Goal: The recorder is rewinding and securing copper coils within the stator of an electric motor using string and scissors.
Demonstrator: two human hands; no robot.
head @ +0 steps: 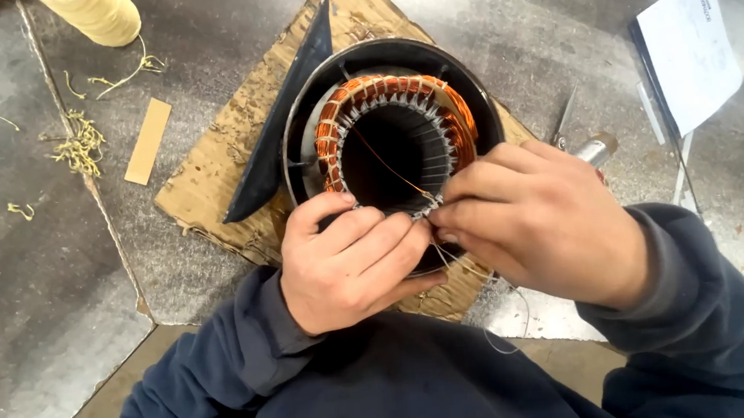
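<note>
We start with the stator (392,131), a round motor core standing on end in its dark housing on a sheet of torn cardboard (207,174) on the grey floor (29,293). It looks heavy and rigid, so we judge it best gripped by the outer steel shell, never by the copper windings (327,137) ringing the top, whose enamel coat would scratch easily. A pale spool of cord (99,13) stands well apart at the upper left, with frayed scraps near it, and a sheet of paper (688,47) lies to the right.

Next, our 2 hands meet at the near rim of the bore. The left hand (350,260) curls over the edge, fingers bent and pressed together against the winding. The right hand (539,217) comes in from the side, fingertips pinched narrowly on a thin wire (391,167) that runs up across the bore.

That wire is light, springy and likely to slip or kink, so we would pinch it close to the winding.
</note>
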